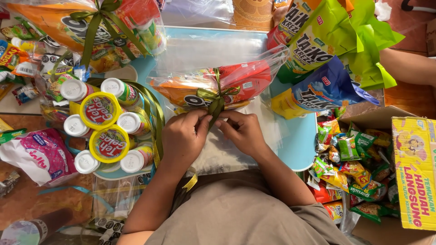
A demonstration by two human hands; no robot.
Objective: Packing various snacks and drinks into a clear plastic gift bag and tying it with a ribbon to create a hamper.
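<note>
Fingers (pixel 203 119) of the left hand (pixel 184 136) and fingers (pixel 225 122) of the right hand (pixel 243 131) are pinched together on the tails of a green ribbon (pixel 217 99), just below its bow. Both hands meet at the middle of the counter (pixel 299 145), which has a smooth, pale blue top with a rounded edge.

From large to small: at the right stands a cardboard box (pixel 415 172) with a yellow printed flap, full of small shiny snack packets (pixel 359 174) in green, red and yellow. Its lower part is cut off by the picture edge. Above it lie big crinkled snack bags (pixel 318 54) in green, yellow and blue, and another person's arm (pixel 408 66) reaches in from the right; its hand is hidden behind the bags.

In front of the hands lies the bundle (pixel 218 84): a clear, glossy plastic bag with orange and red packets inside, gathered at the waist by the ribbon. The ribbon is satin, narrow and olive green, tied in a small bow. What is behind the knot is hard to see.

At the left stands a round group of bottles (pixel 116 88) with white caps and two cups with yellow lids (pixel 100 110), wrapped by the same kind of ribbon. At the far left lies a pink and white pouch (pixel 43 154).
</note>
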